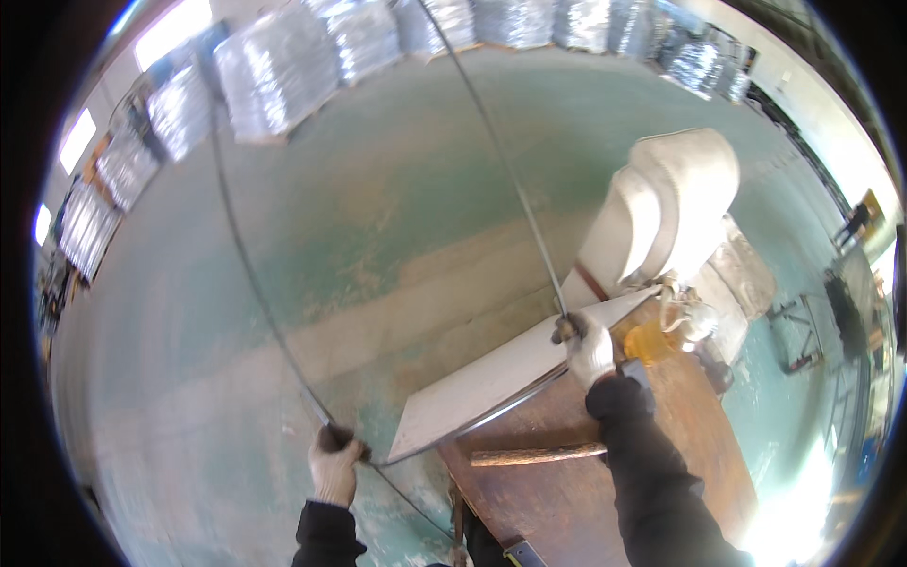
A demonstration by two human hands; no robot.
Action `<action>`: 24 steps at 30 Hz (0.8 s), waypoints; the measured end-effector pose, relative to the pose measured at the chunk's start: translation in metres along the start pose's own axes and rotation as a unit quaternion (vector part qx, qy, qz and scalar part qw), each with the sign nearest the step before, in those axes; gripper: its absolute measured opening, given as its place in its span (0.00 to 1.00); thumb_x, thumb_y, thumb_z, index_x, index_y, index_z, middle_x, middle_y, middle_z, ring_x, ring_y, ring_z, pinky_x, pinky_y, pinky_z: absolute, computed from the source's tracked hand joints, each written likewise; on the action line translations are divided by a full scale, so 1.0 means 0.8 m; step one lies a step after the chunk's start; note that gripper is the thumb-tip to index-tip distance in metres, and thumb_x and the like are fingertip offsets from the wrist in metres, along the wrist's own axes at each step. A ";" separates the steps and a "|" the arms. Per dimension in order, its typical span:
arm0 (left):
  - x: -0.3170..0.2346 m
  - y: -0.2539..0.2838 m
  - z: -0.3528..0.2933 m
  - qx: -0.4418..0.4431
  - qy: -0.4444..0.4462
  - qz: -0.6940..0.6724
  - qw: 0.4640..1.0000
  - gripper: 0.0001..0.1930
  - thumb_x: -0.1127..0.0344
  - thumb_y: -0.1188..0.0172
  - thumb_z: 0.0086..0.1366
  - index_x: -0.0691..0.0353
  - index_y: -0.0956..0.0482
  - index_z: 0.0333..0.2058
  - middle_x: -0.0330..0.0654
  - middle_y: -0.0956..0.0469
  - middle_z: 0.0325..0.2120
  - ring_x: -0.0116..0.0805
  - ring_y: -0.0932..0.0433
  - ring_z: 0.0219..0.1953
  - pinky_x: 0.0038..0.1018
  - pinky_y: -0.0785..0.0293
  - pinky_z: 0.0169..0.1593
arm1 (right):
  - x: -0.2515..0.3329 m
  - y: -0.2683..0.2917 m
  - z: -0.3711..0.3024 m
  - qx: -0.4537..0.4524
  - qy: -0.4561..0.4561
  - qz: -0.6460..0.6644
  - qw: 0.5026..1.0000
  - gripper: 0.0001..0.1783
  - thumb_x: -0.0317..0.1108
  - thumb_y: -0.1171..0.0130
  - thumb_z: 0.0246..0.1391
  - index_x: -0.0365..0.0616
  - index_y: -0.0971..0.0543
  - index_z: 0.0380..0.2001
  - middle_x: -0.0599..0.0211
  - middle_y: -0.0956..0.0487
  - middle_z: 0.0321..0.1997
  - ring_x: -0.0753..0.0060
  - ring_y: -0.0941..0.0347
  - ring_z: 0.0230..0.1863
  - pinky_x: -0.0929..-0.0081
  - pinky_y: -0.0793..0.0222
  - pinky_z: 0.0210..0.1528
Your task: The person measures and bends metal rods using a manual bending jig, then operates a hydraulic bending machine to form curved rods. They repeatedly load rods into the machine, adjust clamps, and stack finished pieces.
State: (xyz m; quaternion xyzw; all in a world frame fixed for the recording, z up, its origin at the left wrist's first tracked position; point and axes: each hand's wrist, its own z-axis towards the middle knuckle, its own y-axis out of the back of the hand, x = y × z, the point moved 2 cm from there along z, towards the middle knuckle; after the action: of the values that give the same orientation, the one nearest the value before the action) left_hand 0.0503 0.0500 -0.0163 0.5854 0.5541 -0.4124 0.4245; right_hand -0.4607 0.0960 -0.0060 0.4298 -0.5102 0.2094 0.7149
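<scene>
My left hand (335,463), in a white glove with dark fingers, is closed around a long, thin, dark strip (250,269). This strip runs far up and away over the floor, and a thin tail of it or of another piece trails below the hand. My right hand (588,348), gloved alike, is closed on a second thin strip (510,175), which also stretches away toward the far side. Whether the two lengths join is out of view. Beneath my right arm stands a brown table (680,406), with a rough wooden stick (529,456) lying on it.
A long pale panel (491,383) lies along the table's far edge. White curved sheets or rolls (685,194) stand behind it, near a yellow object (647,342). Wrapped pallet stacks (283,71) line the far side of the green floor (378,236).
</scene>
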 end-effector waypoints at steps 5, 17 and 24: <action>-0.060 0.085 -0.079 0.036 -0.049 0.078 0.995 0.10 0.79 0.33 0.69 0.69 0.20 0.48 0.46 0.15 0.34 0.40 0.14 0.31 0.37 0.14 0.38 | 0.112 0.061 -0.157 -0.002 -0.070 0.182 0.981 0.09 0.27 0.42 0.82 0.33 0.17 0.55 0.64 0.13 0.39 0.71 0.15 0.40 0.69 0.17 0.49; -0.015 0.114 -0.320 0.343 -0.065 0.087 0.933 0.13 0.77 0.27 0.72 0.65 0.17 0.52 0.44 0.13 0.40 0.39 0.13 0.42 0.37 0.15 0.50 | 0.217 0.241 -0.697 -0.351 -0.156 0.159 0.910 0.21 0.41 0.43 0.85 0.34 0.12 0.44 0.71 0.18 0.29 0.80 0.25 0.30 0.73 0.25 0.38; -0.033 0.028 -0.560 0.506 -0.026 0.037 0.861 0.10 0.65 0.30 0.82 0.63 0.17 0.53 0.42 0.14 0.32 0.34 0.15 0.32 0.32 0.16 0.39 | 0.269 0.308 -1.086 -0.564 -0.226 0.178 0.774 0.22 0.45 0.37 0.82 0.34 0.13 0.40 0.72 0.20 0.26 0.82 0.28 0.29 0.74 0.32 0.34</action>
State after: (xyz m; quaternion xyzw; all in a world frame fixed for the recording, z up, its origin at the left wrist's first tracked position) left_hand 0.0774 0.4688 0.1442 0.7288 0.2364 -0.6350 0.0989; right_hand -0.0808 0.9189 0.1931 -0.1139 -0.7512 -0.0960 0.6430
